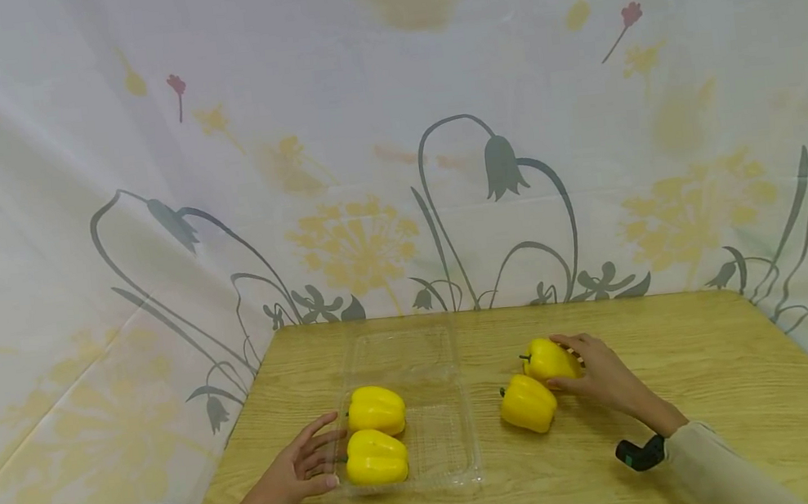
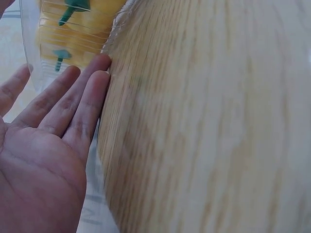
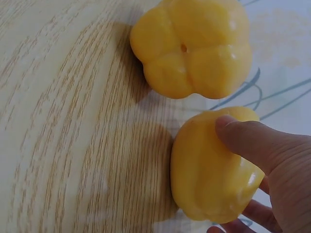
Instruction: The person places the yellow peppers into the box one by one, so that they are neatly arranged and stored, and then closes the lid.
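Note:
My right hand (image 1: 600, 373) grips a yellow bell pepper (image 1: 550, 358) on the right half of the table, thumb on one side and fingers round the other. Close in front of it lies a second yellow pepper (image 1: 528, 405); the right wrist view shows that pepper's lobed bottom end. A clear plastic clamshell box (image 1: 442, 445) sits left of them, its lid folded back. Two more yellow peppers (image 1: 376, 409) lie side by side in its left half, green stems toward my left hand (image 1: 290, 473). That hand has its fingers extended, fingertips right at the box's ribbed side wall (image 2: 80, 41).
The wood-grain table (image 1: 650, 341) ends at a straight back edge, with a flower-printed curtain (image 1: 376, 123) hanging behind and to the left. A black wrist device (image 1: 640, 454) is strapped below my right hand.

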`<control>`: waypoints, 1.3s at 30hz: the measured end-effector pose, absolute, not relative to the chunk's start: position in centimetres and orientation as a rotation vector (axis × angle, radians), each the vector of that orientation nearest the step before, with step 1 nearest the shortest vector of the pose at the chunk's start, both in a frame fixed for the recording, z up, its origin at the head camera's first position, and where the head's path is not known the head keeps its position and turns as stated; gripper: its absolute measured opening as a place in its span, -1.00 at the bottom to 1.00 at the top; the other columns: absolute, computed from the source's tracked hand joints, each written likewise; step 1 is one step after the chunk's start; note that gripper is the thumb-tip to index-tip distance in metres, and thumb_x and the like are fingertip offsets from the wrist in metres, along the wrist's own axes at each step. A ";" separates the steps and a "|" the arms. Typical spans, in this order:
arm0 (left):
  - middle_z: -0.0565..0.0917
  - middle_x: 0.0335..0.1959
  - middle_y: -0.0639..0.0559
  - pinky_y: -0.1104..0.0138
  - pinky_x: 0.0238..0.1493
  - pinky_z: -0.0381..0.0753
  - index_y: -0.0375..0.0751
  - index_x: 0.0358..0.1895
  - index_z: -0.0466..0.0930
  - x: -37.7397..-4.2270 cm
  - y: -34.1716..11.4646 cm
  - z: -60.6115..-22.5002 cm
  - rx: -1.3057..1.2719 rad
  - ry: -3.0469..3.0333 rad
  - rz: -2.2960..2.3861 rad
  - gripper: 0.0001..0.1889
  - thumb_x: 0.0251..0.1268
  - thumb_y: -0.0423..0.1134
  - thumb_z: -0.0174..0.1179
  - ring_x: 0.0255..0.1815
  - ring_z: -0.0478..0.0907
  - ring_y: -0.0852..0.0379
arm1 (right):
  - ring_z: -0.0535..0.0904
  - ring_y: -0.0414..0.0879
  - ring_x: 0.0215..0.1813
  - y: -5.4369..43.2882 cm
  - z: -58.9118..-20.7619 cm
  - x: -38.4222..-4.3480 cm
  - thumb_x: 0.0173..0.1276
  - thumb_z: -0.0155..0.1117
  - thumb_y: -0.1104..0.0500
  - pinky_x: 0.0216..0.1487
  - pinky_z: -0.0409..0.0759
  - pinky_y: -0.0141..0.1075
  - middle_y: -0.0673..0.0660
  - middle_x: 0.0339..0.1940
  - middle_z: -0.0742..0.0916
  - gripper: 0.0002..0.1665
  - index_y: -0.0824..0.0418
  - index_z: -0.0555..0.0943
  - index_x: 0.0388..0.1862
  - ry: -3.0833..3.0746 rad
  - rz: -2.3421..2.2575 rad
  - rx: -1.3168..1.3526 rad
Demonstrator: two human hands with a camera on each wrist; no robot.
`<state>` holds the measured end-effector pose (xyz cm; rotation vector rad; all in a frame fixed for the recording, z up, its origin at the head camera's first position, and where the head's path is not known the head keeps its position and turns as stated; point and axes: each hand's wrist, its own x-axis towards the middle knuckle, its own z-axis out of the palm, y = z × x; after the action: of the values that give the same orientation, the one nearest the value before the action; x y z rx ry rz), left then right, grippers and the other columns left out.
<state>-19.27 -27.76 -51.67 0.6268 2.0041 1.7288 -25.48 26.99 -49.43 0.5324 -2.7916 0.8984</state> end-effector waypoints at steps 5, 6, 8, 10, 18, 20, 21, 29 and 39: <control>0.14 0.59 -0.41 0.26 0.29 0.56 -0.02 0.70 -0.10 -19.1 -27.6 -51.5 0.568 2.012 1.727 -0.12 0.49 -0.42 0.21 0.34 0.52 0.09 | 0.60 0.20 0.03 27.1 -49.5 -25.7 0.26 0.57 -0.08 -0.01 0.66 0.10 0.39 0.15 0.64 -0.08 0.42 0.47 0.41 -2.803 0.927 0.524; 0.14 0.59 -0.41 0.26 0.29 0.56 -0.01 0.70 -0.10 -19.1 -27.6 -51.4 0.561 2.012 1.726 -0.12 0.49 -0.42 0.22 0.34 0.52 0.09 | 0.60 0.21 0.04 27.1 -49.5 -25.7 0.27 0.57 -0.08 0.00 0.66 0.10 0.40 0.17 0.64 -0.08 0.42 0.47 0.41 -2.803 0.934 0.527; 0.14 0.58 -0.42 0.26 0.29 0.56 -0.01 0.70 -0.10 -19.1 -27.5 -51.4 0.558 2.014 1.725 -0.12 0.49 -0.42 0.22 0.34 0.52 0.09 | 0.62 0.22 0.05 27.2 -49.6 -25.7 0.27 0.57 -0.08 0.01 0.66 0.10 0.42 0.20 0.64 -0.09 0.43 0.47 0.41 -2.803 0.951 0.529; 0.14 0.58 -0.42 0.26 0.29 0.56 -0.01 0.70 -0.11 -19.0 -27.5 -51.4 0.559 2.011 1.726 -0.12 0.49 -0.42 0.21 0.35 0.52 0.11 | 0.62 0.22 0.06 27.2 -49.6 -25.7 0.27 0.57 -0.09 0.01 0.66 0.10 0.42 0.22 0.64 -0.08 0.43 0.47 0.41 -2.801 0.958 0.530; 0.13 0.56 -0.51 0.27 0.28 0.56 -0.14 0.69 -0.13 -19.0 -27.5 -51.5 0.634 1.990 1.740 -0.15 0.52 -0.44 0.17 0.34 0.52 0.12 | 0.63 0.21 0.04 27.1 -49.5 -25.5 0.24 0.59 -0.08 -0.01 0.68 0.08 0.41 0.20 0.65 -0.10 0.42 0.50 0.38 -2.770 0.979 0.506; 0.12 0.56 -0.51 0.27 0.28 0.56 -0.14 0.69 -0.14 -19.0 -27.5 -51.5 0.634 1.990 1.739 -0.15 0.52 -0.43 0.17 0.35 0.50 0.11 | 0.63 0.20 0.04 27.1 -49.5 -25.4 0.25 0.59 -0.08 -0.01 0.68 0.08 0.40 0.19 0.65 -0.12 0.40 0.51 0.38 -2.762 0.985 0.495; 0.13 0.56 -0.51 0.27 0.28 0.56 -0.14 0.69 -0.14 -19.0 -27.5 -51.5 0.634 1.990 1.739 -0.15 0.52 -0.43 0.17 0.36 0.50 0.09 | 0.63 0.20 0.04 27.2 -49.4 -25.4 0.24 0.60 -0.07 -0.02 0.69 0.08 0.40 0.18 0.65 -0.12 0.39 0.51 0.38 -2.758 0.986 0.491; 0.14 0.56 -0.50 0.31 0.30 0.53 -0.12 0.69 -0.14 -18.9 -27.6 -51.5 0.636 2.005 1.725 -0.15 0.52 -0.42 0.18 0.42 0.44 -0.08 | 0.64 0.20 0.02 27.3 -49.2 -25.5 0.25 0.60 -0.04 -0.03 0.69 0.07 0.39 0.17 0.66 -0.15 0.38 0.51 0.37 -2.723 0.995 0.492; 0.14 0.57 -0.44 0.30 0.30 0.53 -0.05 0.70 -0.13 -19.0 -27.5 -51.4 0.586 2.015 1.720 -0.14 0.51 -0.41 0.19 0.39 0.47 0.07 | 0.63 0.23 0.06 27.4 -48.4 -25.6 0.29 0.57 0.00 0.02 0.68 0.10 0.40 0.20 0.65 -0.15 0.41 0.47 0.40 -2.707 1.002 0.485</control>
<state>-18.96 -27.45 -51.39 0.5861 2.0147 1.7199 -25.60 27.39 -48.37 0.4850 -2.7069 1.0024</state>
